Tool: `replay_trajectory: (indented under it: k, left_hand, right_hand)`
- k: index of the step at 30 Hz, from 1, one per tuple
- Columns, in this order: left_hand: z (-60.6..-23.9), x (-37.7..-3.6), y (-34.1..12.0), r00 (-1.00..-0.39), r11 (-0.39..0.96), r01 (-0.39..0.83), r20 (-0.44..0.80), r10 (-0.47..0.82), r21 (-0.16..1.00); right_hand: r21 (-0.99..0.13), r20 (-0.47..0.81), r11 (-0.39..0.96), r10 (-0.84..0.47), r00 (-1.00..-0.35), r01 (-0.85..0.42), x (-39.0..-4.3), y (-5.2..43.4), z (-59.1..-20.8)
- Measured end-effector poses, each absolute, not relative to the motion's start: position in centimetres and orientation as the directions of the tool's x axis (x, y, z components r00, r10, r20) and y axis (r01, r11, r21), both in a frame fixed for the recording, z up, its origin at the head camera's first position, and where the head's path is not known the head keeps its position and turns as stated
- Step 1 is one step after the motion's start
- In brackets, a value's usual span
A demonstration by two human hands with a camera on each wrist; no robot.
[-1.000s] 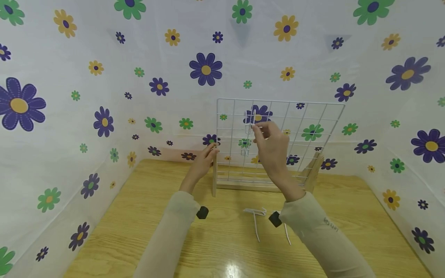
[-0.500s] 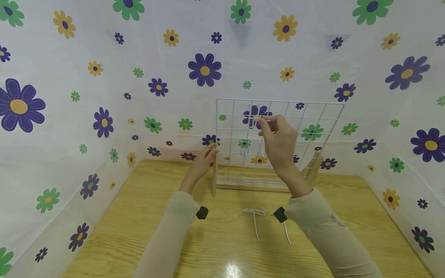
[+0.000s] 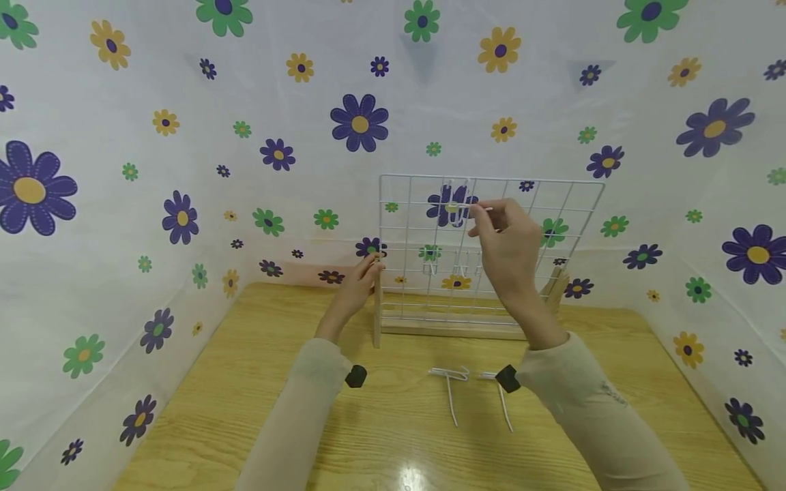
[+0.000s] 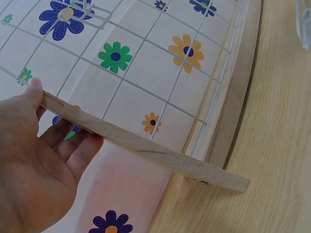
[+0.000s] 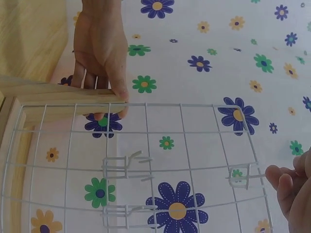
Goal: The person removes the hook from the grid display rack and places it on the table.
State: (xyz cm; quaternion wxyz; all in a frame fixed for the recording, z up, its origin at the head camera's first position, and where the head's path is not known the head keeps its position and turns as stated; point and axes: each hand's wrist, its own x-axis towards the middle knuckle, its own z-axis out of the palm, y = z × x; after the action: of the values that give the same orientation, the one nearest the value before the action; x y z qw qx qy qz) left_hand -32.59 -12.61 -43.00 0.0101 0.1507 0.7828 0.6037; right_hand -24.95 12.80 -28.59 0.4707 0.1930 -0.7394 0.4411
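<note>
Your left hand (image 3: pixel 359 286) grips the post (image 4: pixel 146 148) to steady the grid (image 3: pixel 522 194); your right fingers (image 3: pixel 485 221) pinch a hook (image 3: pixel 463 204) onto its wire.

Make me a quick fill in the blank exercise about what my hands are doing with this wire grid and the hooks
The left hand grips the ______ post of the wire grid's stand.
The right hand pinches a white ______ against the grid's upper rows.
On the table near the right sleeve lie ______ loose hooks.
The walls behind the grid are printed with ______.

Missing words: wooden; hook; two; flowers
</note>
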Motion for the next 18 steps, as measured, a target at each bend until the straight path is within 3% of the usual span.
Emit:
replay_trajectory:
  k: [13,18]
  left_hand:
    - [-42.9,-32.6,-12.6,-0.957,0.226,0.219,0.164,0.238,0.949]
    - [-43.0,-32.6,-12.6,-0.958,0.233,0.214,0.158,0.238,0.949]
  right_hand:
    - [-0.552,0.813,0.525,0.166,-0.557,-0.648,-23.0,15.0,-28.4]
    - [-0.550,0.813,0.526,0.161,-0.559,-0.649,-22.5,16.0,-28.6]
